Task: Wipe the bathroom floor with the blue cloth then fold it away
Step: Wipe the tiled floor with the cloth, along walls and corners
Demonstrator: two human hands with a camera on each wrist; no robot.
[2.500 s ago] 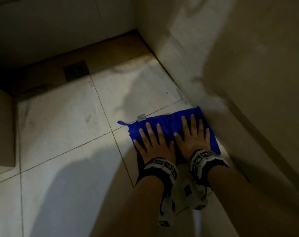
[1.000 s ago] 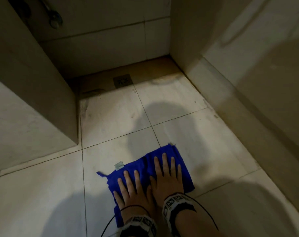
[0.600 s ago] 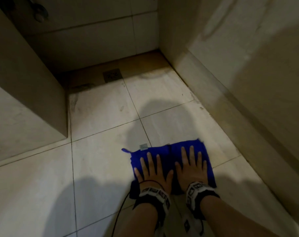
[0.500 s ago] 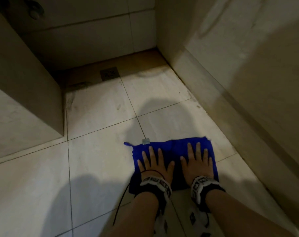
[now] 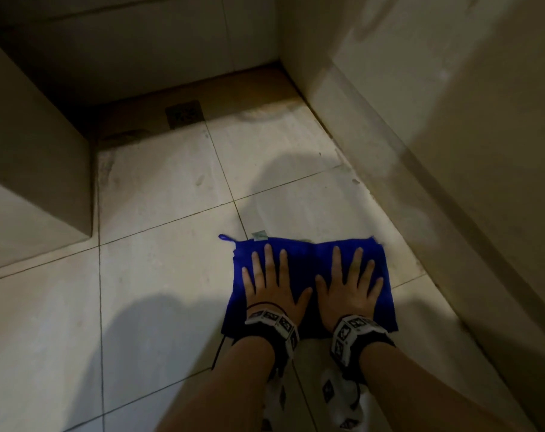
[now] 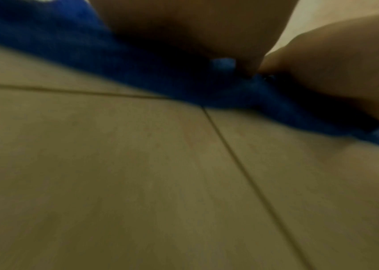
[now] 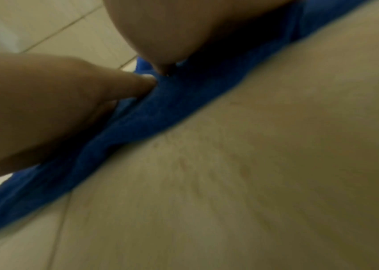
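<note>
The blue cloth (image 5: 308, 260) lies flat on the pale tiled floor (image 5: 158, 275), near the right wall. A small loop and a white label stick out at its far edge. My left hand (image 5: 269, 275) presses flat on the cloth's left half, fingers straight and spread. My right hand (image 5: 349, 275) presses flat on its right half in the same way. In the left wrist view the cloth (image 6: 137, 73) shows as a blurred blue band under the palm. The right wrist view shows the cloth (image 7: 160, 113) beneath my thumb and palm.
A tiled wall (image 5: 452, 151) runs close along the right of the cloth. A low tiled block (image 5: 31, 182) stands at the left. A square floor drain (image 5: 183, 113) sits in the brown strip at the far corner. Patterned socks (image 5: 343, 400) show below my wrists.
Both hands have slid the cloth to the right and away from me across the tiles, closer to the right wall. The hands have spread a little further apart.
</note>
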